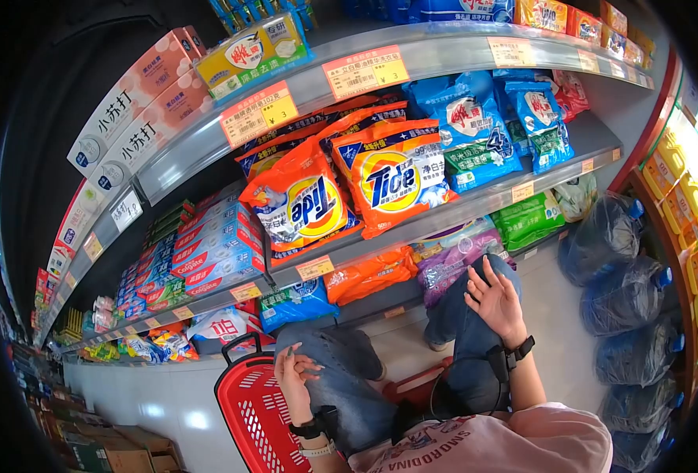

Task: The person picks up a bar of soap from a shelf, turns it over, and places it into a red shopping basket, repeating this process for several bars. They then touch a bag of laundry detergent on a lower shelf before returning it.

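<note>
My left hand (295,377) hangs over my left knee with its fingers loosely apart and nothing in it. Close beside it is a red plastic shopping basket (256,402) with a black handle. My right hand (497,305) is raised above my right knee, palm up, fingers spread, also holding nothing. In front of both hands, on the middle shelf, stand orange Tide laundry powder bags; the right one (396,177) is upright and the left one (308,201) is upside down. Below my right hand's reach, a purple bag (458,260) lies on the bottom shelf.
Blue detergent bags (467,130) stand right of the Tide. Red Colgate boxes (215,240) are stacked to the left. Large wrapped water bottles (625,299) line the floor at right. Price-tagged shelf edges (443,49) curve across the view. Cardboard boxes (132,449) sit at lower left.
</note>
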The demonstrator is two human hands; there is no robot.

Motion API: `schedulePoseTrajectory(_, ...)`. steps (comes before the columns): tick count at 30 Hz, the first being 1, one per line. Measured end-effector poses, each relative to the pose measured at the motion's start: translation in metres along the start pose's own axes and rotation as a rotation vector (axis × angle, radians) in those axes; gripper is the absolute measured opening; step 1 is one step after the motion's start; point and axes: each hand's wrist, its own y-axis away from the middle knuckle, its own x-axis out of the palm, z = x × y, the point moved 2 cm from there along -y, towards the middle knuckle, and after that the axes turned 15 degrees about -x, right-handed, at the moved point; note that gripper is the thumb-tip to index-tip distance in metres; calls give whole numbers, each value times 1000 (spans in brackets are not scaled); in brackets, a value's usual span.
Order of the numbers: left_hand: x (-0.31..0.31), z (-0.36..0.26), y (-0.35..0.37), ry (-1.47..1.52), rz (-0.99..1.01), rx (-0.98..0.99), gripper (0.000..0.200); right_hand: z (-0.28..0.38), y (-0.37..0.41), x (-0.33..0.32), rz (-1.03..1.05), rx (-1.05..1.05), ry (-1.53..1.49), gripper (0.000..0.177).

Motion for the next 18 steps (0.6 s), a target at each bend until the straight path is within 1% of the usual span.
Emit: schedulePoseTrajectory(18,-2,2,-2,12,11,4,30,0,0,0,-3,-4,27,50)
